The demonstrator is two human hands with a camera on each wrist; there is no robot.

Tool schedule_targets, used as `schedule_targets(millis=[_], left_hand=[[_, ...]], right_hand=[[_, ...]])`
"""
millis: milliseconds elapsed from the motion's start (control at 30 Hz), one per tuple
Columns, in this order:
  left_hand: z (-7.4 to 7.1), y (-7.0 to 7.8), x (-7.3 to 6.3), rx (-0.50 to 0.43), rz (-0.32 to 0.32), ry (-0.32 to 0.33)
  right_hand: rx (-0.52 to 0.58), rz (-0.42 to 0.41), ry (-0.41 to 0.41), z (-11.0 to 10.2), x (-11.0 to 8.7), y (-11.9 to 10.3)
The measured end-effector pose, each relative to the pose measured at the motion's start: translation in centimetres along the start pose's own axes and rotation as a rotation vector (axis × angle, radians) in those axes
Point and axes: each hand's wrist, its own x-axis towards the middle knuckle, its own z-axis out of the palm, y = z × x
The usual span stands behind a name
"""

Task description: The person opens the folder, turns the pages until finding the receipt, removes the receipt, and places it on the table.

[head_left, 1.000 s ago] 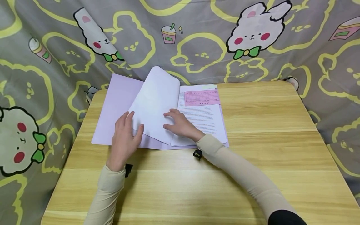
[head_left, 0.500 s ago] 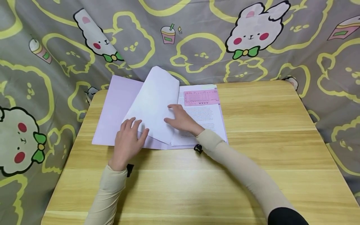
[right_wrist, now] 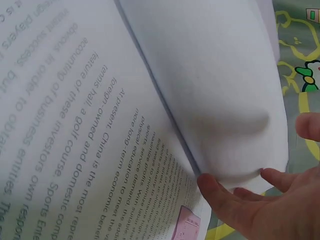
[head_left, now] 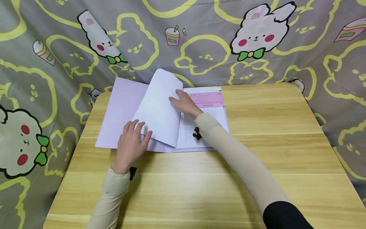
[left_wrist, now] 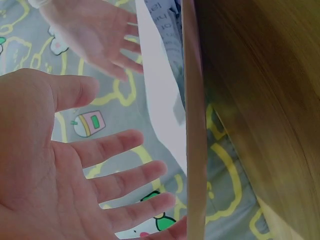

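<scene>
Spreading the left hand [head_left: 130,146] by the white sheet [head_left: 155,111] leaning leftward in the unfolded lilac folder [head_left: 119,108]; resting the right hand [head_left: 185,103], with parted fingers, near the sheet's fold, apparently keeping it off the printed page [head_left: 188,127].

Tabletop [head_left: 286,143]: pale wood-grain, rounded far corners, soft sheen of light [head_left: 184,186] toward the near middle. Fabric hanging [head_left: 206,19]: grey, creased, behind and at both sides; printed yellow outlines, white rabbit heads [head_left: 261,28], green bows [head_left: 251,54], pink drink cups [head_left: 172,36].
</scene>
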Motion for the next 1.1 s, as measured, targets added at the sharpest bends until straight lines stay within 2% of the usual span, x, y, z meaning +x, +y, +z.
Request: schedule_targets(millis=[133,500,633,800,900,1100], left_hand=[[-0.1,-0.1,0.1,0.000,0.001,0.010],[0.0,-0.1,0.1,0.011,-0.015,-0.008],[0.1,0.0,0.1,0.007,-0.002,0.002],[0.1,0.0,0.2,0.004,-0.004,-0.002],[0.1,0.0,0.1,0.010,-0.010,-0.015],[0.1,0.0,0.1,0.021,-0.020,-0.023]], right_hand=[[-0.041,-0.021,-0.011,0.5,0.4,0.1],[-0.135,-0.077,0.038,2.7,0.7,0.0],[-0.121,-0.055,0.055,2.7,0.7,0.0],[-0.039,-0.013,0.093,2.0,1.5,0.1],[-0.028,-0.007,0.070,1.7,2.0,0.2],[-0.143,-0.054,0.017,2.2,2.3,0.5]])
